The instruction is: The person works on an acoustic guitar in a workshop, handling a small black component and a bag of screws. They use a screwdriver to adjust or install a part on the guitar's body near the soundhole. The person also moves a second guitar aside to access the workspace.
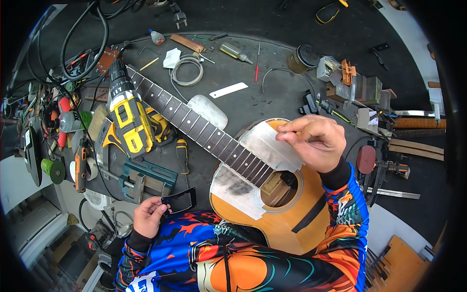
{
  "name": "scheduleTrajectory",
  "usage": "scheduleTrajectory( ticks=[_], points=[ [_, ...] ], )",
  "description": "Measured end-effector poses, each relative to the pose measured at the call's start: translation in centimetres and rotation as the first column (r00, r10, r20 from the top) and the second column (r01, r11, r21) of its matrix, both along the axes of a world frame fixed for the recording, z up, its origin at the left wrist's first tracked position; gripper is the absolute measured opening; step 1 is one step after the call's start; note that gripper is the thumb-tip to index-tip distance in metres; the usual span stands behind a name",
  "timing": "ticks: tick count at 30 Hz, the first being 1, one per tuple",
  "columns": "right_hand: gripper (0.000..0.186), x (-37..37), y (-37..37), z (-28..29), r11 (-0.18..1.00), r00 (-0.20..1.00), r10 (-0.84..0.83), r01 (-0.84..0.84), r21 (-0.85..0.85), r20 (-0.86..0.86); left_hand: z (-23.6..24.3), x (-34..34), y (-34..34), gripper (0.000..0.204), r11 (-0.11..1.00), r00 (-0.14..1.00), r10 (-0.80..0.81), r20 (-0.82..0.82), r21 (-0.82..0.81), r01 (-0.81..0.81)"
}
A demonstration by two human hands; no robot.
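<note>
Face up, partly masked in silvery white: honey-brown wooden acoustic guitar (235, 156). Left of it, tilted: thin black rectangular frame (192, 198).

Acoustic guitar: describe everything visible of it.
The acoustic guitar lies face up, its neck running diagonally toward the upper left. The body looks like glossy amber wood, with a ringed round soundhole and a dark strip nearby. The dark fretboard carries metal frets and pale dots; no strings show. Pale, smudged sheets cover the top beside the fretboard's end. The right hand is over it; contact is unclear.
</note>
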State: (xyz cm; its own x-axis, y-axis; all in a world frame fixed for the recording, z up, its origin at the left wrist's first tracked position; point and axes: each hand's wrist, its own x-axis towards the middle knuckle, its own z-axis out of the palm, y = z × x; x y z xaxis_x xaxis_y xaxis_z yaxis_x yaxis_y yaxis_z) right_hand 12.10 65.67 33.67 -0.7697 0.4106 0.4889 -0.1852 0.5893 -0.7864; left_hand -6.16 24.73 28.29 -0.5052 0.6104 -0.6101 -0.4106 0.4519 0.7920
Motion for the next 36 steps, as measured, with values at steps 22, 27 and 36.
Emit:
scheduleTrajectory(
  ticks=[22,27,36],
  points=[
    [0.018,-3.4,8.8,-10.8,0.961,0.661,-0.13,-0.101,0.259,0.739,-0.1,-0.5,0.5,0.018,0.998,0.999,-0.037,0.012,-0.046,0.038],
    [0.016,-2.8,8.3,-11.0,0.932,0.723,-0.149,-0.125,0.34,0.675,0.1,-0.4,0.6,0.018,0.998,0.999,-0.03,0.024,-0.05,0.031],
    [0.013,-3.1,8.4,-12.0,0.837,0.819,-0.048,-0.279,0.47,0.571,0.3,-0.2,0.7,0.019,0.998,0.999,-0.043,0.002,-0.036,0.043]
  ],
)
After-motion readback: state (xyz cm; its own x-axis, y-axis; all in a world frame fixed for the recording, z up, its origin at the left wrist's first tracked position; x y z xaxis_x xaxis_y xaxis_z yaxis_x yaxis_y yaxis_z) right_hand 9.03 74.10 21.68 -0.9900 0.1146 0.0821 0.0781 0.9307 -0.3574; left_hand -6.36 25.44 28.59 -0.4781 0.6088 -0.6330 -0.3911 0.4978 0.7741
